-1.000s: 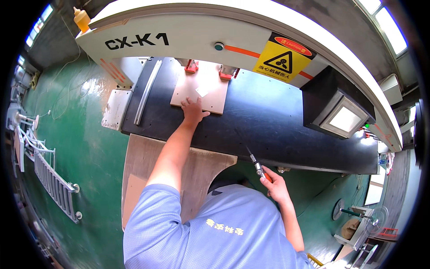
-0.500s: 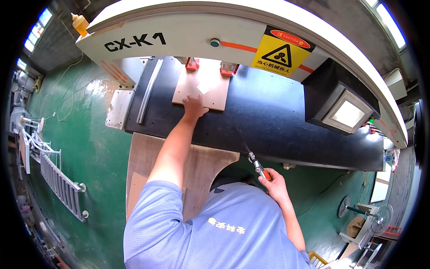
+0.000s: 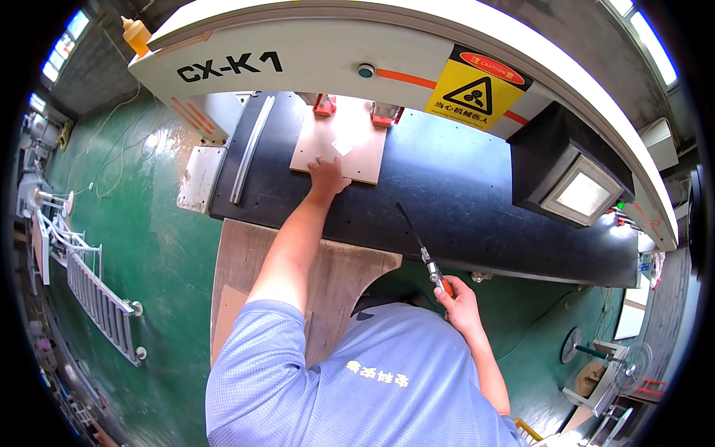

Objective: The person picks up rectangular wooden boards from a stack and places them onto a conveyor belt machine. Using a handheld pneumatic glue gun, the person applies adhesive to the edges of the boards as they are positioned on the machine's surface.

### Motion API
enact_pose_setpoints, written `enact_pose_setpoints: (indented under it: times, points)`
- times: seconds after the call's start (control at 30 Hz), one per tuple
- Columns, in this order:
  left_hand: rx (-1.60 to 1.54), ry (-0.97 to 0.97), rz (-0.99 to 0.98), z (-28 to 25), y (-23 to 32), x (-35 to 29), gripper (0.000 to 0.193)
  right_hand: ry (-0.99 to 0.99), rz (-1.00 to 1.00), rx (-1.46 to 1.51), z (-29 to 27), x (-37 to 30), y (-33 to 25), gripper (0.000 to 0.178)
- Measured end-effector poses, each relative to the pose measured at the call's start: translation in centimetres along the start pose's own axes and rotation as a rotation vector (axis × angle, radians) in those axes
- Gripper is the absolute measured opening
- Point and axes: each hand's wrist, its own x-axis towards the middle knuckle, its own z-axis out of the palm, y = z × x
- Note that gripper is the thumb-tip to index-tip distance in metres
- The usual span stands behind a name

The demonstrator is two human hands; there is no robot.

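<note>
My left hand [image 3: 326, 176] rests on the near edge of a pale wooden panel [image 3: 363, 155], its fingers spread out. A white label [image 3: 342, 145] lies on the panel just beyond my fingertips. The panel sits flat on the machine's black table [image 3: 447, 179], its far end under two red-and-metal clamps [image 3: 324, 105]. My right hand [image 3: 461, 305] is wrapped round the orange grip of an air blow gun [image 3: 432, 270]. The gun's long dark nozzle points up and away, over the table's front part, apart from the panel.
The machine's white beam [image 3: 313, 63] arches over the table, with a black-housed lamp [image 3: 577, 179] at its right. A metal guide rail [image 3: 253, 149] runs left of the panel. A curved wooden board [image 3: 335, 272] stands before me. A roller stand [image 3: 100, 302] is on the green floor at left.
The blow gun's nozzle, blurred before, now shows sharply and is tilted slightly differently. My left hand stays on the panel; the whole view has shifted a little.
</note>
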Motion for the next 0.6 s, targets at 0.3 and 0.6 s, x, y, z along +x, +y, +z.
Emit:
enact_pose_setpoints:
  times: [0.3, 0.6]
  points:
    - [0.006, 0.009, -0.008, -0.5, 0.2, -0.4, 0.084, -0.022, 0.007, 0.015, -0.1, 0.5, 0.0, 0.029]
    - [-0.287, 0.091, -0.251, -2.3, -3.7, 2.3, 0.088, -0.041, -0.011, -0.068, -0.9, 0.0, 1.2, 0.03]
